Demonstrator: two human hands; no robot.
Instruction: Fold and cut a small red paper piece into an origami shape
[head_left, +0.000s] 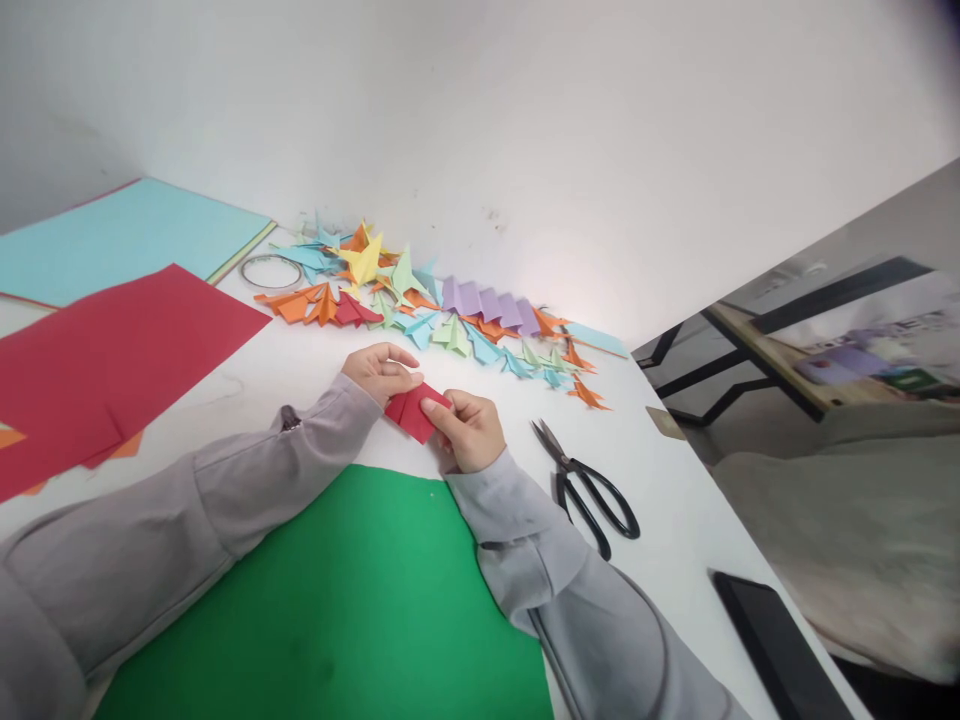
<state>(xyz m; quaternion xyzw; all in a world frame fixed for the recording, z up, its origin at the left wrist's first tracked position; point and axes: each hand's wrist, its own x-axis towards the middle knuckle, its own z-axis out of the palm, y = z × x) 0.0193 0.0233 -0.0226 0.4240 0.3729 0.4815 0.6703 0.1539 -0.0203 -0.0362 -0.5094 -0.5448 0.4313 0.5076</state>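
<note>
A small folded piece of red paper (pixel 412 414) is held up between my two hands, with crease lines across it. My left hand (pixel 381 371) pinches its upper left edge between thumb and fingers. On the right side, my right hand (pixel 471 428) grips the same paper, its thumb lying flat on the front and the other fingers behind. Below the hands a large green sheet (pixel 337 590) covers the near part of the white table (pixel 660 500). Black-handled scissors (pixel 581 485) lie to the right of my right hand, blades pointing away.
Many folded paper pieces, among them a purple pleated strip (pixel 491 306) and a yellow one (pixel 365 260), line the wall. A tape roll (pixel 271 272) lies beside them. Red (pixel 127 350) and light blue sheets (pixel 142 235) are at left. A dark phone-like slab (pixel 772 640) sits near the right edge.
</note>
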